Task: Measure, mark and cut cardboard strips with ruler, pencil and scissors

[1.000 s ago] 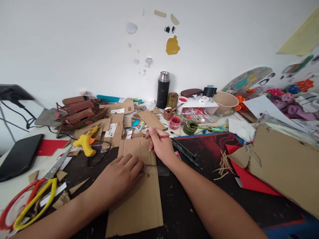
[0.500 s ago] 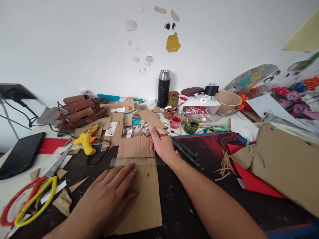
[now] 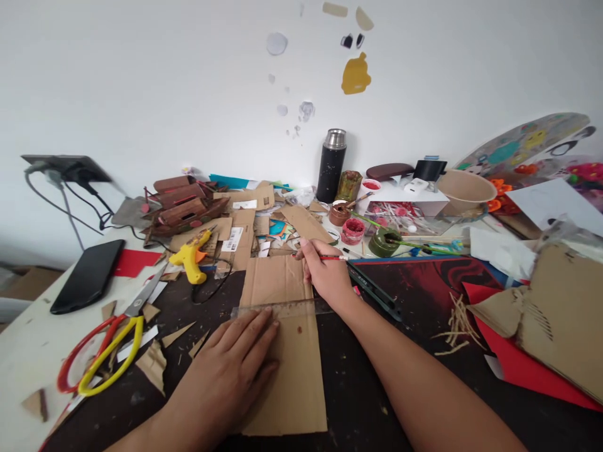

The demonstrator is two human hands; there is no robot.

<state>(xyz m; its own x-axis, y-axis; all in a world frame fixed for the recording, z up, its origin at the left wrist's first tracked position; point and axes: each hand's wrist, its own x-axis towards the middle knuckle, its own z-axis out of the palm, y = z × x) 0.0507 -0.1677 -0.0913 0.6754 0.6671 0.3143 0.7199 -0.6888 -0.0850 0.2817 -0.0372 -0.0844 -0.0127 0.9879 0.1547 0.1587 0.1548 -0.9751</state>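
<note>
A long piece of brown cardboard (image 3: 296, 376) lies lengthwise before me on the dark work surface. Across it runs a clear ruler (image 3: 294, 308). My left hand (image 3: 235, 361) is flat, fingers stretched forward, with its fingertips pressing on the ruler's near edge. Between the fingers of my right hand (image 3: 327, 270) is a red-and-black pencil (image 3: 335, 257), its eraser end pointing right. That hand rests at the cardboard's far right edge, beyond the ruler, and its fingers hide the pencil's tip.
To the left lie red-and-yellow scissors (image 3: 110, 358), a yellow glue gun (image 3: 191, 257) and a black phone (image 3: 87, 276). Behind stand a black flask (image 3: 332, 166) and open paint jars (image 3: 352, 231). A dark green cutter (image 3: 377, 292) lies right of my right hand; a cardboard box (image 3: 565, 314) sits far right.
The view has swung left, so everything sits further right in the picture. Both hands keep nearly the same places on the ruler and cardboard, and the pencil stays in my right hand.
</note>
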